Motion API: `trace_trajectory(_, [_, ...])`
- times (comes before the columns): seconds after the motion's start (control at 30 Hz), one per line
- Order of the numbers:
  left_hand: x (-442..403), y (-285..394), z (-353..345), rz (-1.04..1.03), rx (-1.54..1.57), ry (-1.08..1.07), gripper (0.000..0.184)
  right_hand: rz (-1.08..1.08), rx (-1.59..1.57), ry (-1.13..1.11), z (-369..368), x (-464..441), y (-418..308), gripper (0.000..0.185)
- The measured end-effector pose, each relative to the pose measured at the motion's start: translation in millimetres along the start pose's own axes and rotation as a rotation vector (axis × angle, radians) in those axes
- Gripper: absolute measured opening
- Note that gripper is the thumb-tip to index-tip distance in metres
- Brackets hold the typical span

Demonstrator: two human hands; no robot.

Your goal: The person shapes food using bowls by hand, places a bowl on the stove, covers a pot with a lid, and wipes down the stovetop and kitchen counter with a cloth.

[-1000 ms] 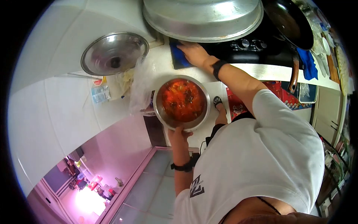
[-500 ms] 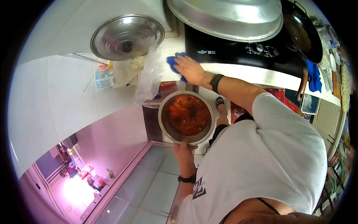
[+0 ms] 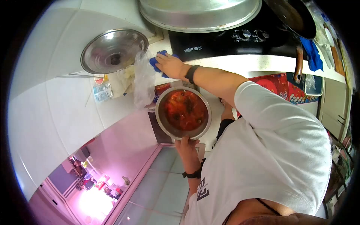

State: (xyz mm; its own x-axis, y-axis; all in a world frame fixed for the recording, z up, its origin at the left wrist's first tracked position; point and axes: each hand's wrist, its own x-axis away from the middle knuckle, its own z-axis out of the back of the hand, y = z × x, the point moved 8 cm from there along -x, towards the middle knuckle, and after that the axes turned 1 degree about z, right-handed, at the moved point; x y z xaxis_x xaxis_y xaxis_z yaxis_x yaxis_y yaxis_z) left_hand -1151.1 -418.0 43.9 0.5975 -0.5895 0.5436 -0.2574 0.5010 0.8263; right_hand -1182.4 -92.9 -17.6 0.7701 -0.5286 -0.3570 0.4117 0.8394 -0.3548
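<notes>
My left hand (image 3: 186, 148) grips the near rim of a metal basin (image 3: 160, 119), its thumb over the edge. Red, oily food in sauce (image 3: 185, 110) with darker pieces fills much of it. The basin is held off the counter's front edge, above the floor. My right hand (image 3: 170, 66) reaches over the white countertop (image 3: 217, 63) and presses on a blue cloth (image 3: 154, 64), fingers over it; the cloth is partly hidden under the hand. A crumpled clear plastic bag (image 3: 144, 82) hangs at the counter edge left of the cloth.
A black cooktop (image 3: 221, 44) carries a large metal lid (image 3: 202, 15) and a dark wok (image 3: 296, 18) with a wooden handle over the counter edge. A round steel lid (image 3: 99, 50) stands by the wall. Another blue cloth (image 3: 311, 54) lies right. A glass-panelled door (image 3: 150, 187) is below.
The whole view has shifted, with the cooktop further left and up. My right hand stays on the blue cloth and my left hand still holds the basin, now slightly higher in view.
</notes>
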Motion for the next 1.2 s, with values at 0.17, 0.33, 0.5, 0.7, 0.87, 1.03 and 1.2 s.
trace_trajectory(0.17, [-0.8,-5.1,-5.8,0.045,-0.013,-0.031,0.027,0.100,0.081,-0.078,33.2,73.0,-5.6,0.038])
trace_trajectory(0.33, [-3.3,1.3,-20.9,0.163,0.107,0.004,0.031,0.007,0.067,-0.078,79.7,146.6,27.1,0.039])
trace_trajectory(0.5, [-8.1,4.4,-49.9,0.156,0.111,-0.114,0.035,-0.146,0.041,-0.080,134.4,217.2,68.9,0.042])
trace_trajectory(0.7, [-0.6,17.5,-91.1,0.106,0.062,-0.195,0.038,-0.328,0.116,-0.087,187.1,294.2,113.4,0.041])
trace_trajectory(0.87, [19.0,23.8,-131.7,0.122,-0.007,-0.251,0.036,-0.411,0.225,-0.005,212.8,367.8,160.8,0.037])
trace_trajectory(1.03, [32.9,28.7,-164.7,-0.338,-0.559,-0.451,0.034,-0.550,0.141,0.062,259.4,419.5,191.8,0.034])
trace_trajectory(1.2, [46.3,8.2,-206.2,-0.556,-0.844,-0.531,0.037,-0.620,0.258,0.027,298.4,470.3,219.5,0.035])
